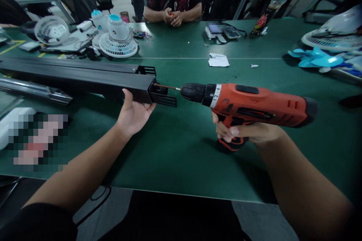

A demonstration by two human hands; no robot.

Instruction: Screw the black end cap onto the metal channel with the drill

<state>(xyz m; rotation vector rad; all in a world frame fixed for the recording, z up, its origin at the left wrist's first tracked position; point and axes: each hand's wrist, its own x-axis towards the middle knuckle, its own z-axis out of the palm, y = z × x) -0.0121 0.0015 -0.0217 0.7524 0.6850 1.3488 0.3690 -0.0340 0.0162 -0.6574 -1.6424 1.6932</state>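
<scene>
Two hands are at work over a green tabletop [175,165], one on each side of the gap between a red-and-black drill [263,101] and a long black bar [113,83]. The right hand [240,133] has its grip closed around the handle of the drill, which lies level and points left. Its thin bit [166,87] extends from the chuck to the open end of the bar; whether the tip touches anything inside is too small to tell.

The bar is left of the drill, its end facing the chuck. A slotted black bracket [168,100] juts from that end toward the drill. The left hand [134,118] holds the bar near this end, its grip narrow, thumb against the near side and fingers underneath.

Farther left of the drill, a second black bar [93,67] lies behind the first, and a shiny metal tube [34,88] lies in front. Beyond the drill are a white paper scrap [218,60] and a bottle [264,17]. White fans [118,43] stand beyond it to the left; bright blue fan blades [319,58] lie to its right. A person in a dark shirt [181,2] sits across from the drill, hands together around something small and orange.
</scene>
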